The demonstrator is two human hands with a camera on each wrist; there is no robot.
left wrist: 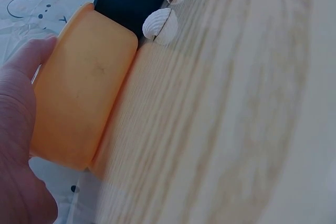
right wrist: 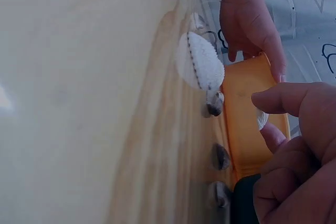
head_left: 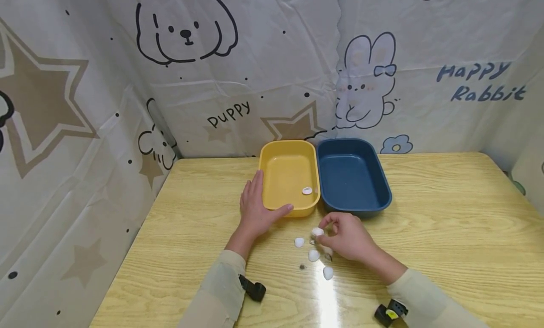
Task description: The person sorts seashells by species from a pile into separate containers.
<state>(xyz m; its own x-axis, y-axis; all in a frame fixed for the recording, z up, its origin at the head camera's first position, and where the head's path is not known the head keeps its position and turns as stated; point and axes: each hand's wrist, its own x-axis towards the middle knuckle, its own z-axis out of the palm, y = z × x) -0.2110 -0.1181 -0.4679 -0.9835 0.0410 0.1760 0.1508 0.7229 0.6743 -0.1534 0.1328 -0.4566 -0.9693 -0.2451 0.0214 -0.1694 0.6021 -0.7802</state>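
One shell (head_left: 307, 190) in yellow tray (head_left: 289, 151); blue tray (head_left: 353, 148) empty. Right hand (head_left: 346, 236) pinches a shell (head_left: 317, 231); left hand (head_left: 255, 210), fingers straight, steadies yellow tray. Four loose shells (head_left: 313, 255) left on surface (head_left: 446, 233).

The backdrop cloth (head_left: 272, 73) is showing two readable prints: "puppy" in dark letters is sitting below the drawn dog (head_left: 185, 28), and "Happy Rabbit" in blue letters is standing to the right of the drawn rabbit (head_left: 365, 82). Nothing else is carrying readable text.
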